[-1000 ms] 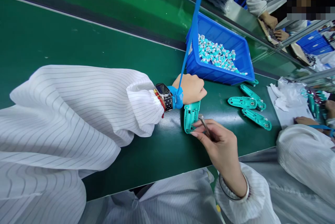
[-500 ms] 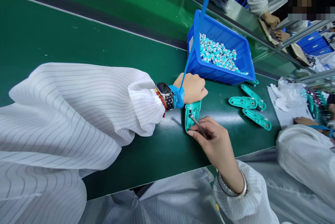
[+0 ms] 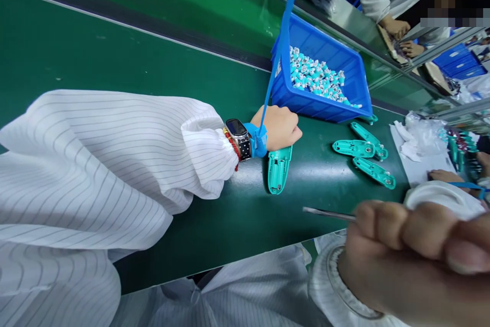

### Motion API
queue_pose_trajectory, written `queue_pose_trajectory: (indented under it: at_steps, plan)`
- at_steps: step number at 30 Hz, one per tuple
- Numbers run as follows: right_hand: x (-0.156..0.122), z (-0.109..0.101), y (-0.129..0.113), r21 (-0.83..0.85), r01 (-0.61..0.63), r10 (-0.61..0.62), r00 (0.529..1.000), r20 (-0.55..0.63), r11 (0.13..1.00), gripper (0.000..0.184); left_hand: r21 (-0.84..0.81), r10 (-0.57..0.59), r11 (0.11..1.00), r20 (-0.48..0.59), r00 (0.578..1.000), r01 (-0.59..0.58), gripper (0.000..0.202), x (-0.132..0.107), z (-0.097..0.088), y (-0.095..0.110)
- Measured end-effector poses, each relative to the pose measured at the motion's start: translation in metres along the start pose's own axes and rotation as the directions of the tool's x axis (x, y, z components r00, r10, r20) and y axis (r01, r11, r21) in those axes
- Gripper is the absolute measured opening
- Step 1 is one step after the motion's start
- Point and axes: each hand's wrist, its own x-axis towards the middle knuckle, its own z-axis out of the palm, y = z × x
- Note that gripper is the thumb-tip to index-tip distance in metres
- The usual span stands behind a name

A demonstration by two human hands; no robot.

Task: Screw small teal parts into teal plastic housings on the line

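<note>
My left hand (image 3: 281,127) is curled over the upper end of a teal plastic housing half (image 3: 279,170), which lies open side up on the green table. Its fingertips are hidden under the hand. A watch (image 3: 238,133) and a blue wrist strap (image 3: 258,139) circle that wrist. Close to the camera and blurred, my right hand (image 3: 409,250) is closed around a thin metal tool (image 3: 329,213). The tool's tip points left, apart from the housing; its exact kind cannot be made out.
A blue bin (image 3: 325,102) of small teal-and-white parts stands behind my left hand, with a blue cord crossing before it. Several teal housings (image 3: 373,171) lie to the right. Beyond them are plastic bags (image 3: 423,135) and a co-worker's sleeve (image 3: 444,197).
My right hand has lifted the metal tool away from the housing, moving right and up close to the camera. My left hand stays at the housing.
</note>
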Motion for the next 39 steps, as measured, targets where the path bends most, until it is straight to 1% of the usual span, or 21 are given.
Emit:
queue_pose_trajectory:
  at_steps: [1,3,5,7,10,15,20,22,24,29,31,33,34,36,39]
  plan:
    - [-0.001,0.008,0.003,0.03,0.016,-0.015,0.999,-0.046,0.999,0.041,0.003,-0.006,1.0,-0.001,1.0,0.006,0.042,0.0,0.0,0.0]
    - [-0.002,0.025,0.013,0.188,0.027,0.001,0.989,-0.15,0.982,0.043,0.004,-0.014,1.0,-0.01,1.0,0.014,0.04,0.0,0.0,0.001]
    - [-0.001,0.038,0.023,0.262,0.012,0.032,0.986,-0.163,0.965,0.043,-0.004,-0.007,1.0,-0.024,1.0,0.007,0.04,0.0,0.0,0.001]
    - [0.0,0.045,0.029,0.294,0.023,0.029,0.985,-0.171,0.956,0.042,-0.014,0.001,1.0,-0.033,0.999,-0.001,0.04,0.0,0.0,0.001]
    - [0.003,0.047,0.032,0.344,0.041,0.024,0.983,-0.183,0.938,0.041,-0.023,-0.008,1.0,-0.03,1.0,0.007,0.039,-0.001,-0.002,0.002]
    - [0.004,0.048,0.033,0.315,0.049,0.012,0.982,-0.19,0.948,0.039,-0.036,-0.018,0.999,-0.004,1.0,0.017,0.039,-0.002,-0.003,0.002]
    - [0.005,0.052,0.035,0.392,0.057,0.015,0.984,-0.178,0.918,0.037,-0.044,-0.018,0.999,-0.004,1.0,0.018,0.038,-0.002,-0.004,0.003]
    - [0.006,0.053,0.037,0.399,0.063,0.015,0.982,-0.191,0.915,0.036,-0.049,-0.027,0.998,0.004,1.0,0.027,0.038,-0.002,-0.004,0.004]
    - [0.006,0.054,0.04,0.397,0.095,-0.003,0.974,-0.225,0.913,0.035,-0.052,-0.031,0.998,-0.005,0.999,0.031,0.038,-0.002,-0.004,0.004]
    - [0.002,0.059,0.045,0.374,0.226,-0.092,0.934,-0.344,0.899,0.036,-0.074,-0.017,0.997,-0.071,0.997,0.012,0.038,-0.002,0.001,0.004]
    - [0.0,0.063,0.045,0.353,0.25,-0.116,0.927,-0.358,0.902,0.035,-0.086,-0.011,0.996,-0.08,0.997,0.004,0.038,-0.002,0.002,0.004]
    - [0.0,0.069,0.044,0.335,0.262,-0.14,0.928,-0.346,0.905,0.035,-0.093,-0.014,0.996,-0.084,0.996,0.006,0.037,-0.002,0.001,0.005]
    - [0.001,0.071,0.044,0.323,0.249,-0.136,0.932,-0.335,0.913,0.035,-0.093,-0.021,0.996,-0.081,0.997,0.013,0.037,-0.002,0.0,0.005]
    - [0.007,0.072,0.044,0.308,0.182,-0.085,0.949,-0.304,0.934,0.037,-0.094,-0.044,0.995,-0.063,0.997,0.038,0.036,-0.003,-0.003,0.006]
    - [0.019,0.065,0.045,0.371,0.027,0.059,0.974,-0.217,0.928,0.038,-0.106,-0.054,0.993,-0.04,0.998,0.049,0.035,-0.004,-0.007,0.007]
